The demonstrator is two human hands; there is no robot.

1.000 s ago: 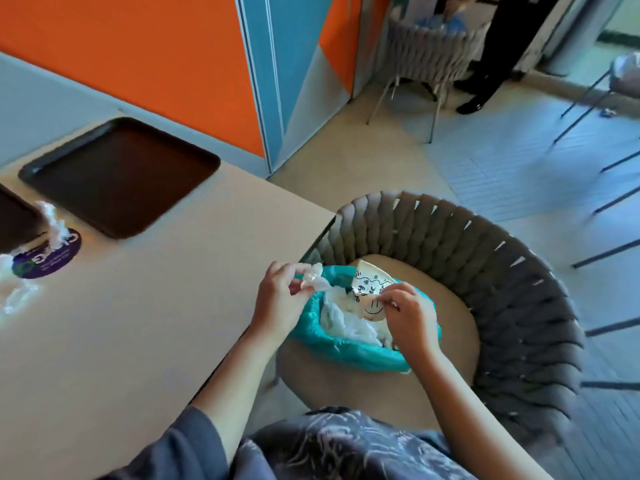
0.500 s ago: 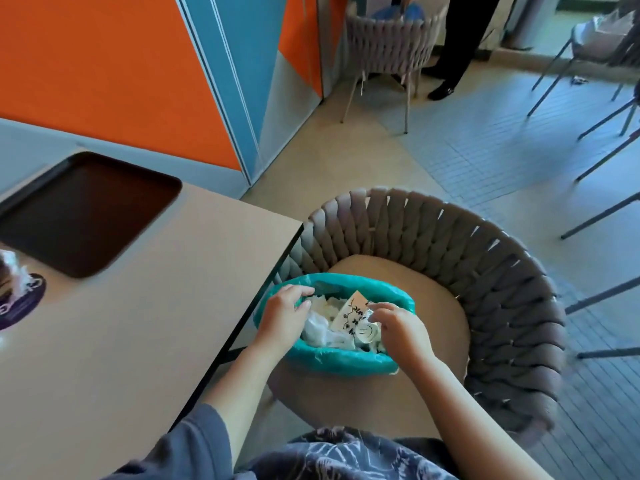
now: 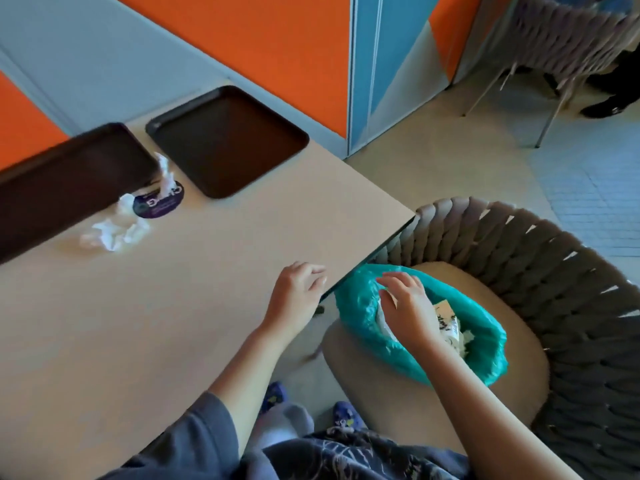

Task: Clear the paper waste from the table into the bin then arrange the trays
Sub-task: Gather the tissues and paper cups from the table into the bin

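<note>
Both hands look emptied out now: the left hand (image 3: 300, 289) has been lifted off the bin (image 3: 412, 355) and hangs loosely curled over the table (image 3: 173, 323) edge, the right hand (image 3: 408, 306) relaxed above the bin. The printed scrap (image 3: 448, 323) got dropped in. Crumpled paper (image 3: 112, 230) is left beside the trays (image 3: 228, 140), so another trip's probably needed. The near tray (image 3: 65, 181) is cut off and blurred.

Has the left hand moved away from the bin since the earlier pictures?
Yes. The left hand was at the rim of the teal-lined bin; now it is over the table near its edge, apart from the bin.
</note>
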